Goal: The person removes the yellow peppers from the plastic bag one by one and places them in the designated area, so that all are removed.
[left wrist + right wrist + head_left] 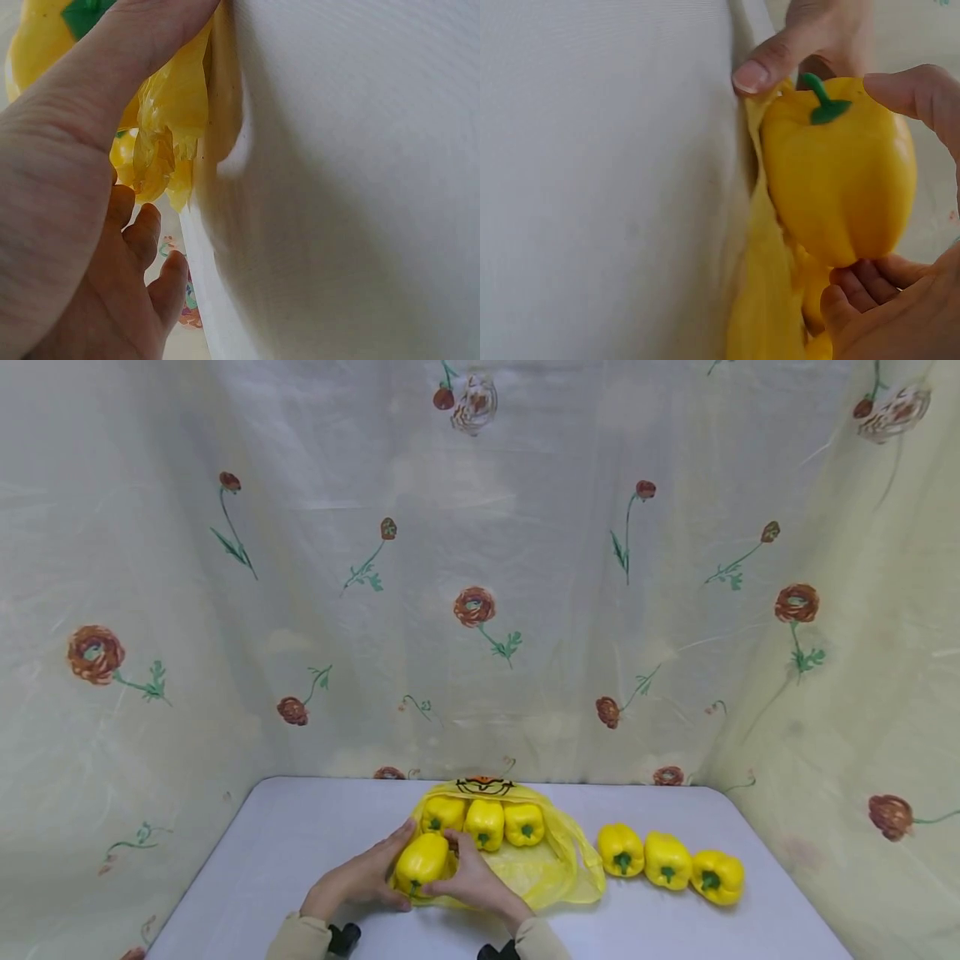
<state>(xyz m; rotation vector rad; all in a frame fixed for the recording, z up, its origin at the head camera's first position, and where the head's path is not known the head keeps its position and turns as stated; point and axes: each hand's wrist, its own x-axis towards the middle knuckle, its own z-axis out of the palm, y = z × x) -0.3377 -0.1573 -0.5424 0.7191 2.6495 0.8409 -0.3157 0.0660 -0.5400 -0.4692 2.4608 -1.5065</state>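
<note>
My right hand (480, 881) grips a yellow bell pepper (422, 860) with a green stem, thumb at the stem end and fingers at the far end. The pepper is at the left side of the mouth of a yellow plastic bag (517, 872). Left of it, my left hand (362, 872) holds the bag's edge, with the thumb on the yellow film in the right wrist view. In the left wrist view, several fingers (169, 281) curve loosely beside the crumpled film. Three more yellow bell peppers (484, 825) lie in a row inside the bag.
To the right of the bag, three yellow bell peppers (667, 861) lie in a slanting row on the white table (300, 827). A flower-patterned curtain (555, 635) hangs behind the table and along both sides.
</note>
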